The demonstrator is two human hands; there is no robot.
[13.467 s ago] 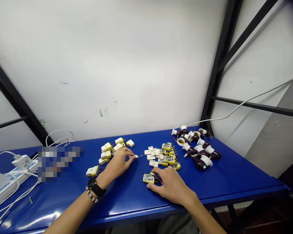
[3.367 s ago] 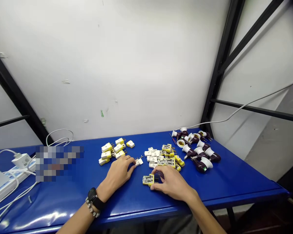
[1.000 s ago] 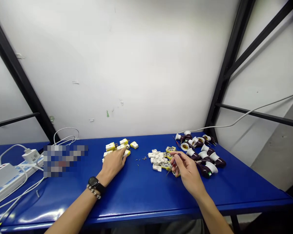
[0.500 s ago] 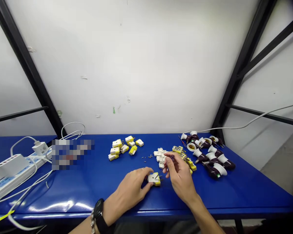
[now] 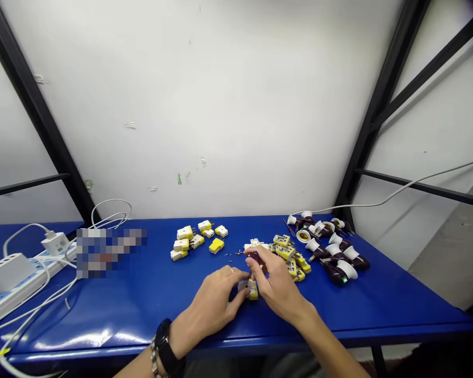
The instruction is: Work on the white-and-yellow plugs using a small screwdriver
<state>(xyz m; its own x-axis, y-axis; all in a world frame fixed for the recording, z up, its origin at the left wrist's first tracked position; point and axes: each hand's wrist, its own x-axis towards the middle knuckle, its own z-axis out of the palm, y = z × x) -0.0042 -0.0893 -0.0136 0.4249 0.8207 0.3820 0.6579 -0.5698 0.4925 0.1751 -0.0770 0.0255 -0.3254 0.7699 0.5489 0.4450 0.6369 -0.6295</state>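
Two hands, the left hand (image 5: 215, 295) and the right hand (image 5: 279, 286), are now close together, where a moment ago they were a bit more apart. They meet over one yellow and white plug (image 5: 253, 290), near the front of the blue bench (image 5: 102, 320). The plug is in the middle of the bench, just in front of the parts.

The left fingers (image 5: 236, 278) pinch the plug from the left side. The right hand comes down on it from above. That hand seems to hold a small screwdriver (image 5: 254, 258) with a dark handle, but the fingers hide most of it, so I cannot be sure.

The plug's long side seems to run away from the person, going up and back. The fingers hide its metal pins, so I cannot tell which way they point. I also cannot tell if the plug is lifted or still on the bench.

Tiny screws (image 5: 230, 253) lie just behind the hands. A pile of plugs (image 5: 189, 241) sits to the left. More plug parts (image 5: 287, 252) sit to the right, and past them are dark and white lamp holders (image 5: 331, 252).
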